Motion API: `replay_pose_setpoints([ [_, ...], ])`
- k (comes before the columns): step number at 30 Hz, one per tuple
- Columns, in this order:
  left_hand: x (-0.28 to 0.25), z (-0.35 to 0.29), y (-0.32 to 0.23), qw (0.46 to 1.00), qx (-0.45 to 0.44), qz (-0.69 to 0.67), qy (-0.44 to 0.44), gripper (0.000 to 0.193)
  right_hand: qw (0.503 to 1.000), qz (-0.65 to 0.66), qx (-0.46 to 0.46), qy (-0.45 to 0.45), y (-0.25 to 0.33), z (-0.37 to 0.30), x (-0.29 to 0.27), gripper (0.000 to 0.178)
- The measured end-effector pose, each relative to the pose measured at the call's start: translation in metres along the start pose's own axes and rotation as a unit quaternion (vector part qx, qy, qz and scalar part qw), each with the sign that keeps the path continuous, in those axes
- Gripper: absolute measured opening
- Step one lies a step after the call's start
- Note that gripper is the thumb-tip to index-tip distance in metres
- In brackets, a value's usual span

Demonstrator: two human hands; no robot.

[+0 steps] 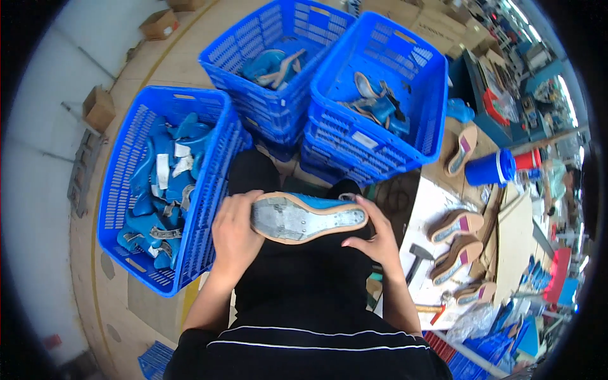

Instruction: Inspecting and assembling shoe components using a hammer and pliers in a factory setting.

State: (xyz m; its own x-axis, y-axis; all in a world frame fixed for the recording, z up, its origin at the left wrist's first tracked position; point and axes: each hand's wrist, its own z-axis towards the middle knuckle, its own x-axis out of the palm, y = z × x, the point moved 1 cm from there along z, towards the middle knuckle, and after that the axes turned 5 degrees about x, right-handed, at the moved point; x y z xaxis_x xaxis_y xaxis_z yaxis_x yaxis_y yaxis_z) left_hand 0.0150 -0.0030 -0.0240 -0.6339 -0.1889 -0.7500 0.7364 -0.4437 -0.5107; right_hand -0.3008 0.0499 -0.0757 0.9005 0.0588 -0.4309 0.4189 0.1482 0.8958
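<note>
In front of my lap a tan shoe (308,221) lies with its underside facing up, showing a grey insole board with small marks, perhaps nail heads. Blue, probably a shoe last, shows along its far edge. My left hand (233,229) grips the broad toe end, with most fingers out of sight behind it. At the narrow heel end, my right hand (380,237) supports the tip with its fingers, and its thumb sits apart below. To the right, several similar tan shoes (457,259) lie on a white-topped bench (425,206) beside a hammer (418,258).
A blue crate (166,95) of blue lasts stands at left. Two stacks of crates, a middle one (253,95) and a right one (373,136), hold more pieces. A blue jug (487,168) and a red-handled tool (432,309) lie around the bench. Cardboard boxes (99,107) are along the wall.
</note>
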Motion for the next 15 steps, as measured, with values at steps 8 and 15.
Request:
replay_pose_setpoints([
  [8,-0.025,-0.005,-0.004,0.986,0.026,-0.136,-0.087,0.066,0.987,0.137,0.036,-0.074,0.018,-0.001,0.001,0.07],
  [15,0.011,0.024,-0.014,0.662,-0.142,-0.722,-0.141,0.059,0.816,0.382,0.392,0.188,0.048,-0.022,0.043,0.08],
])
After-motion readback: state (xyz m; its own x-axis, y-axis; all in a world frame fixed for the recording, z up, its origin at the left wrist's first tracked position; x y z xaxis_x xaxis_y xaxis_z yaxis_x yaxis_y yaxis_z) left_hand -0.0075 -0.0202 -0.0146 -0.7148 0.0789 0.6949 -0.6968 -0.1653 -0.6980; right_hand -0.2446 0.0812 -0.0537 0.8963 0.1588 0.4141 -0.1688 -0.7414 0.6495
